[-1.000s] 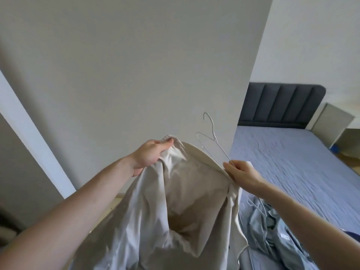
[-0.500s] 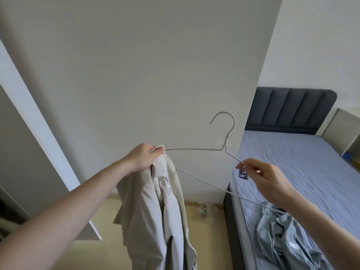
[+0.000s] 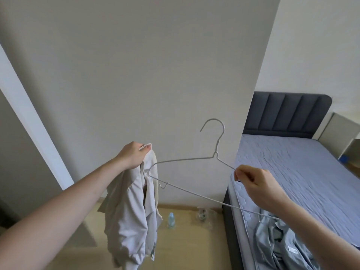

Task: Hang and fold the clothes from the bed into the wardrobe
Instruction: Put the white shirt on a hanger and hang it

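Observation:
A cream garment [image 3: 130, 207] hangs limp from my left hand [image 3: 132, 155], which grips its top edge at chest height. My right hand [image 3: 255, 184] pinches the right shoulder wire of a white wire hanger [image 3: 194, 189]. The hanger's hook points up and its left tip touches the garment's upper part. A crumpled grey-blue shirt [image 3: 282, 246] lies on the near corner of the bed [image 3: 303, 172].
A white wardrobe side panel [image 3: 136, 75] fills the view ahead; its open door edge [image 3: 29, 114] runs down the left. A small bottle [image 3: 171, 219] and clear plastic clutter [image 3: 202, 213] lie on the wooden floor beside the bed. A white side cabinet [image 3: 339, 137] stands at far right.
The garment went from spread between both hands to hanging from my left hand alone. My right hand let go of the fabric, pulled the hanger out and turned it upright.

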Available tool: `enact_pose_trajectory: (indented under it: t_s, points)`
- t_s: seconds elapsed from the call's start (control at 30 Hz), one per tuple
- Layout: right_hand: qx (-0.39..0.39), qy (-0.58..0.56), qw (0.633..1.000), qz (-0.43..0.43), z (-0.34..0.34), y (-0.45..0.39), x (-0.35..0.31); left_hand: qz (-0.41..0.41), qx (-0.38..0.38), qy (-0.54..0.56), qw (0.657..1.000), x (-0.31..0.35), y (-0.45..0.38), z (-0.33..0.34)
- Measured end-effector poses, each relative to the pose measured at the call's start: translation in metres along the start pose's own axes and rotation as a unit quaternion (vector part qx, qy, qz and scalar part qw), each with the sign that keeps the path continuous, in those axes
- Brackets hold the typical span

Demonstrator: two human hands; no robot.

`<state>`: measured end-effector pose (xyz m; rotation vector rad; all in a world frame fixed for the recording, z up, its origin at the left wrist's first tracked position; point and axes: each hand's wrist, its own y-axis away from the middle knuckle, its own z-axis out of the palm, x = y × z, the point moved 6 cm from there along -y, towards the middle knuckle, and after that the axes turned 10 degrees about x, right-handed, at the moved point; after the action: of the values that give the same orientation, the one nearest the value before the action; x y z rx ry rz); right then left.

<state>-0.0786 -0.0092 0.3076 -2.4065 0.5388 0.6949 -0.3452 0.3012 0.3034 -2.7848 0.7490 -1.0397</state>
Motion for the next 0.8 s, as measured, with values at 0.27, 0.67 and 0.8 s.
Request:
enact_pose_trajectory:
  t_s: [0.27, 0.67, 0.8]
  points:
    - [-0.042, -0.014, 0.999, -0.002, 0.056, -0.006, -0.021, 0.068, 0.042, 0.058, 0.995, 0.037, 0.002, -0.039]
    - [-0.044, -0.175, 0.981, 0.066, 0.110, -0.006, -0.024, 0.188, 0.014, 0.150, 0.971, 0.108, 0.046, -0.065]
    - [0.015, -0.240, 0.959, 0.148, 0.118, 0.001, -0.009, 0.210, -0.005, 0.162, 0.964, 0.121, 0.072, -0.057]
